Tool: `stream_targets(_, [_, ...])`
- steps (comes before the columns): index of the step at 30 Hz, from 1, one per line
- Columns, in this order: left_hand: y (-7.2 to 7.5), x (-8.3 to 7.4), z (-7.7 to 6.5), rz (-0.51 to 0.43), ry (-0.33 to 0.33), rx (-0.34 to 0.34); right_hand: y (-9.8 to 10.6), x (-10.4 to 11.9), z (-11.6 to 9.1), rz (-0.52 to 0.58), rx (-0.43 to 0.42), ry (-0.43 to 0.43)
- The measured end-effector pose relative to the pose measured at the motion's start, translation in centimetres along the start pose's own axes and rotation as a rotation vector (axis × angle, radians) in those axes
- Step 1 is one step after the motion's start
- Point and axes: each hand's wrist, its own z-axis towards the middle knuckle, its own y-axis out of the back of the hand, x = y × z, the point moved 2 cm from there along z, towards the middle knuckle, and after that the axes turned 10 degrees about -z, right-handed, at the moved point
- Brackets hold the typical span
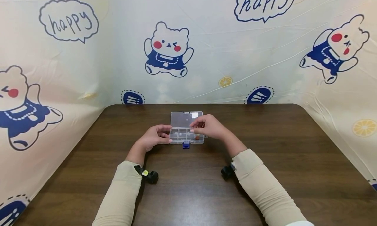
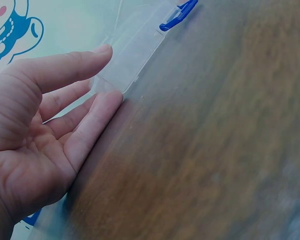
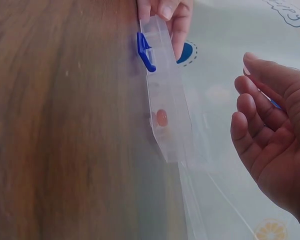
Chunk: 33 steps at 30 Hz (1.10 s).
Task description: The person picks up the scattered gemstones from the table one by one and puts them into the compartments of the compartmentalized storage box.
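Observation:
A clear plastic pill box with compartments sits on the table, its lid raised at the back and a blue latch at its front. My left hand grips the box's left end, thumb at the front corner and fingers along the side. Over the box's right half, my right hand pinches a small white pill between thumb and index finger. Small whitish pieces lie in the compartments. An orange-red pill shows through the wall at the right end.
Brown wood-grain table extends around the box on all sides. Behind it hangs a pale printed cloth with cartoon bears. A black wrist camera is strapped at the left sleeve, another at the right.

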Motion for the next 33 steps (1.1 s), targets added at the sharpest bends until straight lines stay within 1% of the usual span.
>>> stream_targets(4, [0.0, 0.2, 0.2, 0.004, -0.01, -0.012, -0.4, 0.2, 0.2, 0.023, 0.003, -0.003])
stream_targets(12, [-0.1, 0.1, 0.1, 0.013, -0.021, -0.008, -0.8, 0.5, 0.5, 0.059, 0.024, -0.002])
stream_targets(16, [-0.1, 0.1, 0.1, 0.015, -0.018, -0.001, -1.1, 0.7, 0.9, 0.042, 0.023, 0.02])
stream_targets(17, [-0.1, -0.3, -0.1, 0.015, -0.018, 0.004, -1.2, 0.7, 1.0, 0.037, 0.023, 0.024])
stream_targets(19, [0.0, -0.3, -0.1, 0.015, -0.014, 0.01, -1.4, 0.8, 1.2, 0.023, 0.025, 0.023])
stream_targets(22, [0.0, -0.3, -0.2, 0.017, -0.011, 0.013, -1.9, 0.9, 1.5, 0.026, 0.03, 0.018])
stream_targets(23, [0.0, -0.3, -0.2, 0.016, -0.016, 0.013, -2.1, 0.9, 1.7, 0.034, 0.032, 0.018])
stream_targets(24, [0.0, 0.1, 0.0, 0.015, -0.017, 0.01, -2.3, 0.9, 1.8, 0.04, 0.033, 0.019])
stream_targets(28, [0.0, 0.1, 0.0, 0.009, -0.027, 0.009, -3.1, 0.9, 2.4, 0.074, 0.039, 0.033])
stream_targets(33, [0.0, 0.1, 0.1, -0.002, -0.029, 0.011, -4.0, 1.2, 3.1, 0.076, 0.052, 0.03])
